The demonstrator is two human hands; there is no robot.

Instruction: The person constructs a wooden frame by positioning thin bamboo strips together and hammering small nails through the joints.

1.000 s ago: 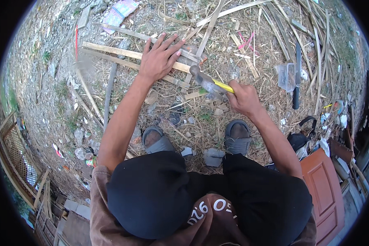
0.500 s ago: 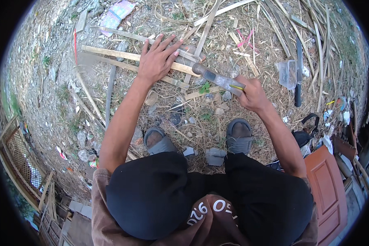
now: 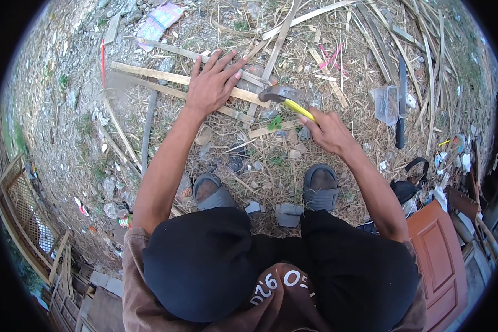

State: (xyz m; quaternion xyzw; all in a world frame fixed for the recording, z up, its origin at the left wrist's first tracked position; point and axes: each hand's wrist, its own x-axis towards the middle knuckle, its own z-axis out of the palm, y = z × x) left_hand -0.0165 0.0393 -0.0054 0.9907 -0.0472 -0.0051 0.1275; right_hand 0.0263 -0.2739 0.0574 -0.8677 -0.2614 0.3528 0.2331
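My left hand [image 3: 209, 91] lies flat with its fingers spread over several thin wooden slats, pressing on the middle slat [image 3: 149, 72] and reaching across a greyer slat [image 3: 171, 48] above it. A lower slat [image 3: 235, 113] runs under the wrist side. Another slat [image 3: 280, 44] crosses beneath their right ends. In my right hand [image 3: 332, 133], fingers wrap round the yellow handle of a claw hammer [image 3: 293, 105]. The hammer's head is over the right end of the middle slat; whether it touches the wood, I cannot tell. No nail can be made out.
To the right lie a clear plastic container [image 3: 387, 105] and a long knife [image 3: 401, 110] with a dark handle. Loose strips [image 3: 431, 72] pile at the far right. A reddish panelled door [image 3: 438, 260] lies near right, a lattice frame [image 3: 30, 216] at left. My sandalled feet [image 3: 321, 191] are close by.
The hammer has come down and turned, its head now at the middle slat's end. My right hand has moved slightly left; my left hand stays on the slats.
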